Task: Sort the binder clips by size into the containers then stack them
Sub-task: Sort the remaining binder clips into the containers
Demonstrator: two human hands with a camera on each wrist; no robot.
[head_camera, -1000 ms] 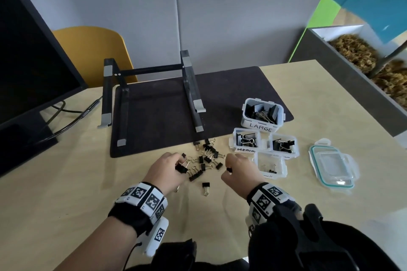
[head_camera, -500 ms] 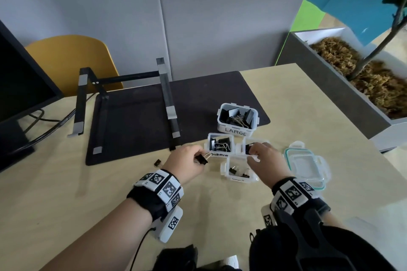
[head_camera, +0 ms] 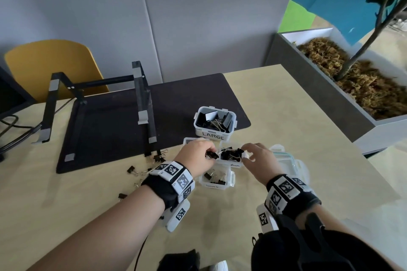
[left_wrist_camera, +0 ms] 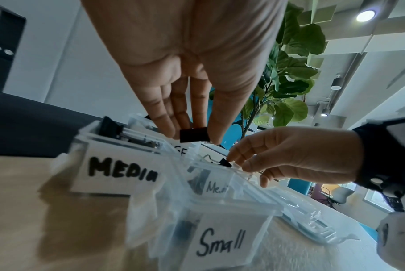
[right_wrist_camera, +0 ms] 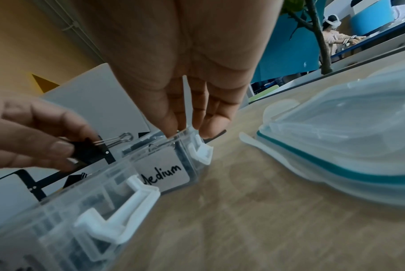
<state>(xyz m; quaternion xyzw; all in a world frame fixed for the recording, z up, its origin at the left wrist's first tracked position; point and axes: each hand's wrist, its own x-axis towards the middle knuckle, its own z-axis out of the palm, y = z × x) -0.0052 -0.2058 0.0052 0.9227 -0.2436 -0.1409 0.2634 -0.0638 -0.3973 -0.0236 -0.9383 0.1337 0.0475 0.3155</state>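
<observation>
The left hand (head_camera: 199, 153) fingers (left_wrist_camera: 164, 126) pinch a binder clip (left_wrist_camera: 194, 134) above the Medium container (head_camera: 231, 157); the right hand (head_camera: 259, 159) fingers (right_wrist_camera: 173, 126) pinch another at its rim (right_wrist_camera: 180, 134); either could bounce out, or drop into the Small container (head_camera: 217, 179) just below.

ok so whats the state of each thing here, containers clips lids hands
left hand: pinches a black binder clip
right hand: fingertips at the rim of the medium container, on a clip
large container: open, holds clips
medium container: open, holds clips
small container: open, a few clips inside
lids: off, lying on the table
loose clips: unsorted on the table
</observation>
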